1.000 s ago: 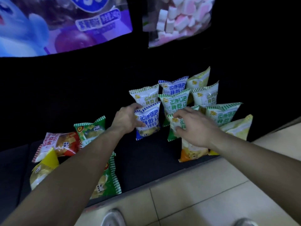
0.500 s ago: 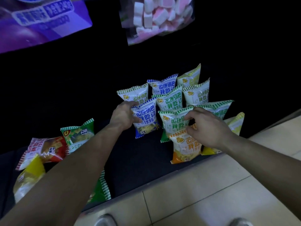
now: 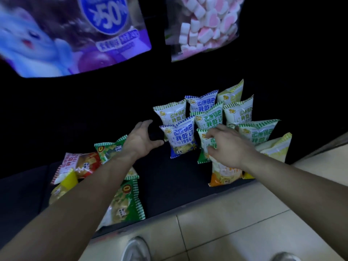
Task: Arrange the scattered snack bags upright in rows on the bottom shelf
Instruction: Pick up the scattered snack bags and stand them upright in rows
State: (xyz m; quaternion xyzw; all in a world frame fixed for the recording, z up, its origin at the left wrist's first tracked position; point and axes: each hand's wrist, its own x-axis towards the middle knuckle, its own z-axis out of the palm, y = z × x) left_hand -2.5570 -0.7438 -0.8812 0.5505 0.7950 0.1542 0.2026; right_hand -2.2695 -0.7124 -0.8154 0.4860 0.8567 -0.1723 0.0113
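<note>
Shelf: the bottom shelf (image 3: 169,178) is a dark, flat board in deep shadow, its front edge meeting the floor.
Room: pale floor tiles (image 3: 244,223) lie in front; a purple pouch (image 3: 75,34) and a marshmallow bag (image 3: 203,27) hang above.
Standing bags: a cluster stands upright at the right, rows running back into the dark.
Lying bags: a red bag (image 3: 81,162), a yellow bag (image 3: 64,185) and a green bag (image 3: 124,202) lie flat at the left.
Left hand: the left hand (image 3: 140,141) forms a wide C and grips nothing; the blue-striped bag (image 3: 180,138) stands just beside its thumb.
Right hand: the right hand (image 3: 226,146) curls over the green-striped bag (image 3: 203,147) and hides the top of the orange bag (image 3: 224,172); I cannot tell whether it grips either.
</note>
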